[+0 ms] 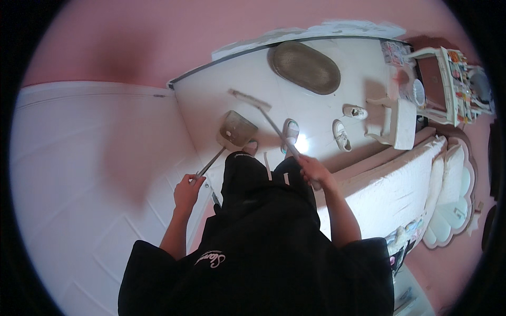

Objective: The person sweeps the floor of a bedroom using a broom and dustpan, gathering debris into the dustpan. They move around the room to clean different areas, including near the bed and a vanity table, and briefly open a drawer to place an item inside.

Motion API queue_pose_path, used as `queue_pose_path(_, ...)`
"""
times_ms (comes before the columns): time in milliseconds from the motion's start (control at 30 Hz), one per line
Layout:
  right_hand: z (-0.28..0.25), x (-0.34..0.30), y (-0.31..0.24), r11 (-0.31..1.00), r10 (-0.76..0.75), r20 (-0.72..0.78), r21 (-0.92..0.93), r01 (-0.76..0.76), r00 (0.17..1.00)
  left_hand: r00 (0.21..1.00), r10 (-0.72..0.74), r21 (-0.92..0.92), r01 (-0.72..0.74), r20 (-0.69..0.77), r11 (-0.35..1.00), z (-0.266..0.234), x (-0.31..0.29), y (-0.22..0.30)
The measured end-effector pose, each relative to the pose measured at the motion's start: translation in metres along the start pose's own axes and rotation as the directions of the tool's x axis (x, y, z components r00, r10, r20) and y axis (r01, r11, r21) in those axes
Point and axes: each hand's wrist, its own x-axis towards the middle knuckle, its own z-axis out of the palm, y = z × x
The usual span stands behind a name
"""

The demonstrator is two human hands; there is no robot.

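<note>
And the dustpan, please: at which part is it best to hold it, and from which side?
Probably best to grip the dustpan at the near, upper end of its handle, coming from the person's side, as the left hand does. The handle is long and slim and slants up toward the person, while the wide pan is at its far, lower end.

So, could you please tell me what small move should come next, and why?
Perhaps draw the broom head toward the long-handled dustpan: the right hand grips the broom's handle, the left hand the dustpan's, and head and pan are apart.
</note>
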Motion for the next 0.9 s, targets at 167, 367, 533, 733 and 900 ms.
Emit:
queue_pose_path(167,-0.038,0.123,-0.006,0.787,-0.410,0.013,-0.501,0.361,0.912,0.992,-0.115,-0.009,0.115,-0.059,0.993,0.045,-0.036,0.013)
queue_pose_path(367,-0.047,0.146,-0.005,-0.095,-0.553,0.571,-0.766,0.635,0.607,0.964,-0.210,-0.001,0.213,-0.162,0.977,0.079,-0.061,0.021)
queue_pose_path(533,-0.059,0.144,0.030,0.471,-0.025,0.472,-0.772,0.427,0.881,0.914,-0.382,-0.222,0.348,-0.134,0.911,0.091,-0.080,0.027)
queue_pose_path(733,-0.079,0.023,-0.029,0.847,0.242,0.326,-0.531,-0.035,0.914,0.883,-0.433,-0.389,0.340,-0.181,0.856,0.148,-0.127,0.019)
queue_pose_path(900,-0.059,0.012,-0.028,0.788,0.050,0.317,-0.595,0.158,0.947,0.828,-0.533,-0.509,0.388,-0.173,0.769,0.169,-0.168,-0.005)
